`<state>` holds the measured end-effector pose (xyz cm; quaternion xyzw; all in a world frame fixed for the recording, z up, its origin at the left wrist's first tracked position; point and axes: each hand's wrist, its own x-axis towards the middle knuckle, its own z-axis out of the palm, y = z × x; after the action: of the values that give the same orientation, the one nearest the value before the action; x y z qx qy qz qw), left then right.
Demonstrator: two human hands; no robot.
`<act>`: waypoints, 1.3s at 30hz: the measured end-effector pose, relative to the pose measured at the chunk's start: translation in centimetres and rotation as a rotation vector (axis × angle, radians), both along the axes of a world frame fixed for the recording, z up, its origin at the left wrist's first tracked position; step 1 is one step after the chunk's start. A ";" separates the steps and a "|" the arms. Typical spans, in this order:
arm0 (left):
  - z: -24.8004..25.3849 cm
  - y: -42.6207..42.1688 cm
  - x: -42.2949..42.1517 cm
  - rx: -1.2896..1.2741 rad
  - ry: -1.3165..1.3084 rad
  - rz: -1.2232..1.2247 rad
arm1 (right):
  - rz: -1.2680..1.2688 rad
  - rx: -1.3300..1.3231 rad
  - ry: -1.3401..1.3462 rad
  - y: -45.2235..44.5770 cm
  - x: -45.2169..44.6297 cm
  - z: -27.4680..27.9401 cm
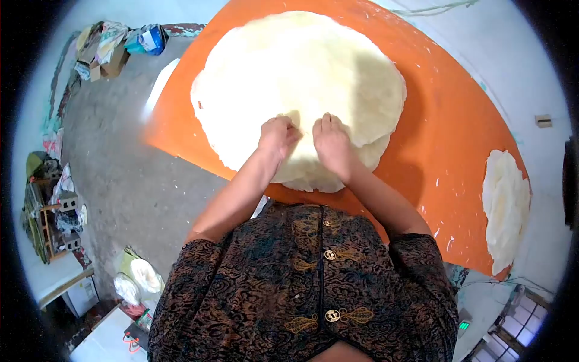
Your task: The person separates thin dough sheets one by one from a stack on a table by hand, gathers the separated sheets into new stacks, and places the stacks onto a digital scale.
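Note:
Large, round, pale yellowish sheets (271, 66) lie stacked on an orange tabletop (440, 139), their ragged edges not quite lined up. Both hands are at the near part of the stack. My left hand (279, 136) has its fingers bent together at the top sheet; whatever lies between the fingertips is too small to make out. Just right of it, with a small gap between them, my right hand (331, 140) touches the sheet with its fingers close together and curled down, and their tips hide what they may pinch. Strong light washes out the middle of the stack.
A smaller pale stack (505, 208) lies at the table's right end. White scraps dot the orange surface. Beyond the table's left edge are a grey floor (120, 163), a cardboard box (110, 63) with bags, and a cluttered shelf (48, 223). White items (145, 276) sit at lower left.

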<state>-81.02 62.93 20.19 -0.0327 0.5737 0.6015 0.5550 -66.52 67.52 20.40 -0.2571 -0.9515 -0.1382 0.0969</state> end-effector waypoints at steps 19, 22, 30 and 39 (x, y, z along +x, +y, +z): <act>2.3 3.6 -0.9 0.038 0.044 -0.200 | -0.222 -0.632 0.141 3.4 -2.7 2.4; 2.6 0.3 -2.6 0.128 0.127 -0.182 | -0.251 -0.692 0.177 8.6 -1.9 1.6; -5.6 -14.5 -9.0 -0.218 0.962 0.094 | -0.249 -0.467 0.416 9.5 -4.2 22.2; -0.8 -15.1 -8.5 -0.087 0.067 0.135 | 0.170 -0.559 -0.104 -3.9 -10.8 4.4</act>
<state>-89.50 47.80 19.41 -0.0753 0.6139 0.6129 0.4917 -77.32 63.66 24.78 -0.1858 -0.9745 0.1250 -0.0152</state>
